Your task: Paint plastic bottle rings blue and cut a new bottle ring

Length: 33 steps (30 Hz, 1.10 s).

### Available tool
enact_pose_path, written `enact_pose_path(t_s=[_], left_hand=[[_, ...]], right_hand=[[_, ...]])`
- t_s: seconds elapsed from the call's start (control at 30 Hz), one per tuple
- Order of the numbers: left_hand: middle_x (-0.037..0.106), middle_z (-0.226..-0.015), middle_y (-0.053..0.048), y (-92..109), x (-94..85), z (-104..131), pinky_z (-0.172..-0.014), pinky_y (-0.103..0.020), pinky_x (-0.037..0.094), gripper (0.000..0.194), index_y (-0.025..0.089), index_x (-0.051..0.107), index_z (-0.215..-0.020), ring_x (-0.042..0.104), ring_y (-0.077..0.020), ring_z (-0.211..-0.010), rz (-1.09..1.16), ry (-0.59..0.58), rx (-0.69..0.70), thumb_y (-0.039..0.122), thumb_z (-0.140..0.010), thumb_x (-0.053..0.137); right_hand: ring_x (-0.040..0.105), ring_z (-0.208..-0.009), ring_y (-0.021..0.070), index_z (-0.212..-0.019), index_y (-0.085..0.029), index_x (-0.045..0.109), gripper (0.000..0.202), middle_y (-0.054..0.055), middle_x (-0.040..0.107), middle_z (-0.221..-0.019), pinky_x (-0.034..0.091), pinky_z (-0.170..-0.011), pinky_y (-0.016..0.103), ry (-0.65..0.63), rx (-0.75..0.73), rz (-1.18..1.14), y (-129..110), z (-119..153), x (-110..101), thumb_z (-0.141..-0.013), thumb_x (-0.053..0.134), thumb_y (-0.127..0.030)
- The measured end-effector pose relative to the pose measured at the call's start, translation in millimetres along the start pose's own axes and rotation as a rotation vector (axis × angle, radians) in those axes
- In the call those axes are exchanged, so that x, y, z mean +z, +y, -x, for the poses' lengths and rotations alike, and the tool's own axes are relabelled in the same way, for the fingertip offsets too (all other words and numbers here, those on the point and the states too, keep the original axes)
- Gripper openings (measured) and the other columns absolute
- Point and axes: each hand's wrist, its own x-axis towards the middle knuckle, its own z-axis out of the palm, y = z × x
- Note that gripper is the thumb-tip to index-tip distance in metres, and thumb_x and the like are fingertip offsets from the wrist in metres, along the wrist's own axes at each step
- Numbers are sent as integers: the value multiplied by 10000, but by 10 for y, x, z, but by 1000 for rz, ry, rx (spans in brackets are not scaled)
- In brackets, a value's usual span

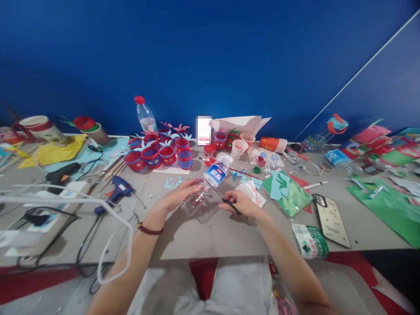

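A clear plastic bottle with a blue label [215, 174] lies tilted over the middle of the table. Its lower part is against my left hand [179, 194], whose fingers are wrapped round its side. My right hand [241, 203] grips black-handled scissors [232, 205] by the handles. The blades reach up and left to the bottle just below the label. Where exactly the blade tips touch the plastic is hard to make out.
Decorated red and blue cups [151, 156] stand behind, near a red-capped bottle [146, 116]. A blue glue gun [120, 190] and cables lie left. Right are a green packet [288, 197], a phone [332, 221] and a green-white pouch [310, 241]. White cups [239, 148] stand behind the bottle.
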Motion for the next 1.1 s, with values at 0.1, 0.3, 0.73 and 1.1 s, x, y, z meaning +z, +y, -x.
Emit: enact_pose_path(t_s=[0.1,0.3,0.73,1.1], left_hand=[[691,-1125,-107,11,3,3,-753,-343,514,551,189,617,-1187,664,-214,-882,21,-2,1,433,-716,767],[690,-1109,-108,35,-2,5,-740,-342,518,541,184,609,-1191,664,-200,-842,2,20,26,415,-726,761],[714,-1021,-81,38,-85,-17,-770,-337,511,496,181,635,-1176,672,-207,-853,1,10,81,416,-748,722],[673,-1097,-99,28,-20,-5,-762,-356,535,531,187,607,-1163,652,-205,-878,53,-15,77,455,-726,749]], right_hand=[[286,-448,41,-615,-206,355,522,-109,328,-466,176,-410,189,12,6,-3,3,-12,-8,-636,771,-521],[258,-449,41,-614,-208,357,522,-116,327,-456,154,-415,196,15,8,-10,26,-31,-19,-620,776,-520],[278,-457,47,-596,-202,377,526,-111,349,-455,172,-430,206,16,-28,16,36,-35,-26,-599,786,-533],[285,-476,47,-607,-201,379,512,-112,340,-473,188,-442,195,47,-30,2,28,-25,0,-606,782,-517]])
